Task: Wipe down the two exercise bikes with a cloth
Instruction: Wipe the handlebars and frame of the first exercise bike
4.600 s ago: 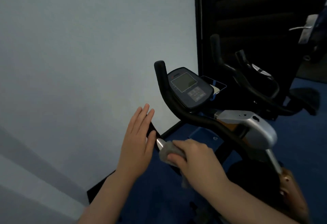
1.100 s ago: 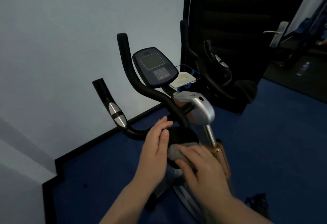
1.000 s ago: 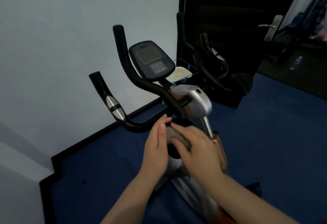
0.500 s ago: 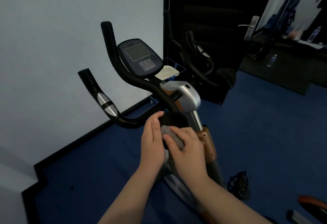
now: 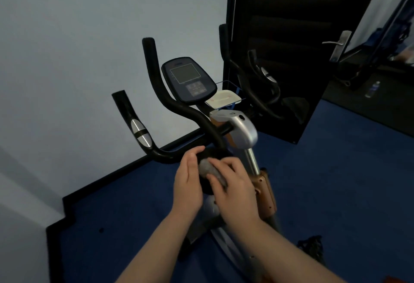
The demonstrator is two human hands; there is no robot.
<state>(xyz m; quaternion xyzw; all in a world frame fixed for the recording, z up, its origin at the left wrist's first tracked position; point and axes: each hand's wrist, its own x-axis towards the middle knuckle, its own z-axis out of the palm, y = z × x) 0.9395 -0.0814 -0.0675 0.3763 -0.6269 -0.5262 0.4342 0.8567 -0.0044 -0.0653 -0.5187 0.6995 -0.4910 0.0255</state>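
Wiping black round knob [image 5: 209, 159] below handlebar of near black-and-silver exercise bike [image 5: 243, 131]: right hand [image 5: 233, 184] presses crumpled grey cloth [image 5: 210, 170], left hand [image 5: 188, 182] flat alongside, steadying. Second dark bike [image 5: 262, 85] behind seemingly unwiped; task roughly midway.

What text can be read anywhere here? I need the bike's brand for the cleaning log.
None can be read.
Console: a small mark above the screen and the keypad buttons, all too blurred.
White tray: faint reddish marks, illegible.
Bottle on the floor: label too small.
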